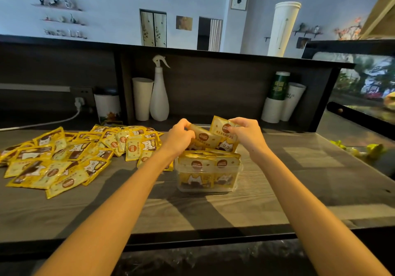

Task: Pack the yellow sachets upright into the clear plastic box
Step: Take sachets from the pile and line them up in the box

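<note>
Above the clear plastic box (207, 182), two flat sachets (214, 139)
left hand (179, 135) and right hand (245, 133) pinch one each, hiding glossy yellow corners

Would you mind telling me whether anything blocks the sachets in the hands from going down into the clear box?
Nothing visible does. The left hand and right hand grip the held sachets over the far part of the clear box. The packed sachets fill its near side and hide the floor behind.
</note>
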`<state>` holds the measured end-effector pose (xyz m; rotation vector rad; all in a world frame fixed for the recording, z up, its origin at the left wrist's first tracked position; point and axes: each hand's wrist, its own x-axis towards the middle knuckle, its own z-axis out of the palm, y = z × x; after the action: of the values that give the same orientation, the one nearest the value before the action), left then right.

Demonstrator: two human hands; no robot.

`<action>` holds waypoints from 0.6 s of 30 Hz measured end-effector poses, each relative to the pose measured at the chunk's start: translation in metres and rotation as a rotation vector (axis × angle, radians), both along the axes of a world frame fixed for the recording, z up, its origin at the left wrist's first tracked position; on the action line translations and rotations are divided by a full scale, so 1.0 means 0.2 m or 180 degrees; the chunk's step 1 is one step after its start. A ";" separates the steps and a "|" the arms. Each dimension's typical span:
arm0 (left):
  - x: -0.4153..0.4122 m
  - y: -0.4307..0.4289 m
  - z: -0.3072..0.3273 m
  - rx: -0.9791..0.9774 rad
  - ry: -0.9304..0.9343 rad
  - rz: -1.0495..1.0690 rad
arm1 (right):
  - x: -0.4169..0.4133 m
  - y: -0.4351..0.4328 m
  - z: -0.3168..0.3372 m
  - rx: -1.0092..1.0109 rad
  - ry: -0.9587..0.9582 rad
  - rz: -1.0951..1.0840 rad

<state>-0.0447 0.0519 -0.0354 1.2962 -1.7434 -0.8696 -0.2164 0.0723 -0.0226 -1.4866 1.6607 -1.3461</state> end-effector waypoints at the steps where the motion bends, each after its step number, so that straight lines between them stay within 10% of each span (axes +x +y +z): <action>1: 0.00 0.00 -0.01 0.0002 -0.0054 0.0056 | 0.00 0.00 0.00 0.0001 0.0015 0.0024; 18: 0.06 0.02 -0.04 -0.0440 -0.1165 0.0256 | 0.04 0.06 -0.05 0.0326 0.0649 0.0522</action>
<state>-0.0326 0.0550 -0.0437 1.4890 -1.9751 -0.4763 -0.2089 0.0850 -0.0324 -1.7048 1.6612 -1.0364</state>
